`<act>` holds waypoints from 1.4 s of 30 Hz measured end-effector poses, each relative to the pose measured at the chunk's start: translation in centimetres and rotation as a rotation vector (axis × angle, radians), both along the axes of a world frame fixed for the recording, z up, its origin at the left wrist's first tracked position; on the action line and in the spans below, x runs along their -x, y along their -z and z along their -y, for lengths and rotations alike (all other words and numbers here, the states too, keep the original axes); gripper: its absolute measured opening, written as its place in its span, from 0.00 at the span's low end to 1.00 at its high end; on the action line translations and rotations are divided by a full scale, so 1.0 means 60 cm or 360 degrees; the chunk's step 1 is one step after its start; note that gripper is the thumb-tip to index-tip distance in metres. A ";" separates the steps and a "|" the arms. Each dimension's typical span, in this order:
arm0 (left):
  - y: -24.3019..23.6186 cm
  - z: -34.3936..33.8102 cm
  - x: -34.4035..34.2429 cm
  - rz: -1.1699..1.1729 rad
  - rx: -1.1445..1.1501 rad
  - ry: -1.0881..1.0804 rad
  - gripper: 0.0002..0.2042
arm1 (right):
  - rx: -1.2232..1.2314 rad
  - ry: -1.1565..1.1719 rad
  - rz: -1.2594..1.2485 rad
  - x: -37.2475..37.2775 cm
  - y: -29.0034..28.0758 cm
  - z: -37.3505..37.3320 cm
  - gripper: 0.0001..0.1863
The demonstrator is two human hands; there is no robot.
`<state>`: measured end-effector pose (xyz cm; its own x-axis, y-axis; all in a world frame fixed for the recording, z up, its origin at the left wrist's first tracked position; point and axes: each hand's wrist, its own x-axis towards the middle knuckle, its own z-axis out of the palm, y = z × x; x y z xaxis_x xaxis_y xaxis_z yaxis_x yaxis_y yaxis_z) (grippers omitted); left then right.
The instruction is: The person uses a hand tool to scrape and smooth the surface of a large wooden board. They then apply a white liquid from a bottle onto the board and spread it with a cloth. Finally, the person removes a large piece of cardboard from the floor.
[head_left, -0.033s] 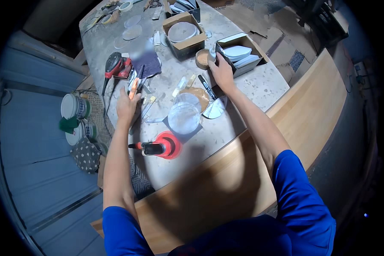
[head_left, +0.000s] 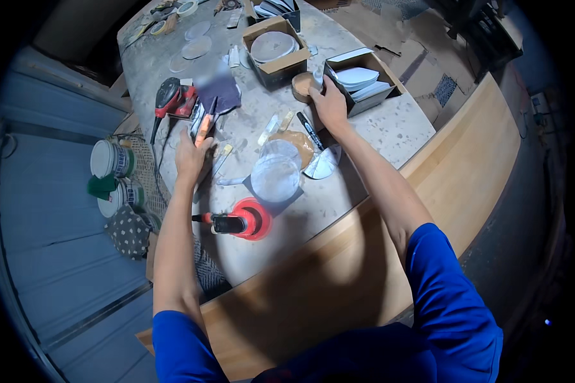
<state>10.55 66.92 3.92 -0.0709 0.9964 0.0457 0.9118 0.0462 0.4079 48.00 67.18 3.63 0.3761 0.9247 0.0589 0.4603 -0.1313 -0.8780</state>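
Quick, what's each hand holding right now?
Left hand: closed, holding an orange-handled tool.
Right hand: at the box of white sheets; can't tell if it's gripping.

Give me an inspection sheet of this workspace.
Surface: pale, stained tabletop
Things at hand: orange-handled tool; box of white sheets
Clutter: red sander, red-and-black tool, round discs, marker
Hands: left hand holds the orange-handled tool; right hand at the box's left side, grip unclear
Cables: dark cord from the red sander
Surroundings: lidded buckets at left, wooden board along the tabletop's near edge, cardboard on the floor
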 end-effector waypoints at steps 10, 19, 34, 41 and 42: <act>0.006 0.002 -0.154 0.0031 -0.0020 0.0860 0.12 | -0.0242 0.0315 0.0146 0.031 0.076 -0.067 0.19; 0.052 0.000 -0.272 0.0437 0.0223 0.0544 0.15 | -0.0375 0.0129 0.0095 0.009 0.083 -0.051 0.21; -0.103 0.053 -0.257 0.2510 0.0750 -0.0395 0.06 | -0.0293 -0.0247 -0.0750 0.066 0.003 0.176 0.19; -0.151 0.216 -0.235 0.2947 0.0710 -0.0316 0.05 | -0.0027 -0.0434 -0.1637 0.172 -0.139 0.290 0.16; -0.172 0.249 -0.235 0.2922 0.0654 -0.0359 0.06 | -0.0002 -0.0399 -0.1631 0.182 -0.144 0.307 0.14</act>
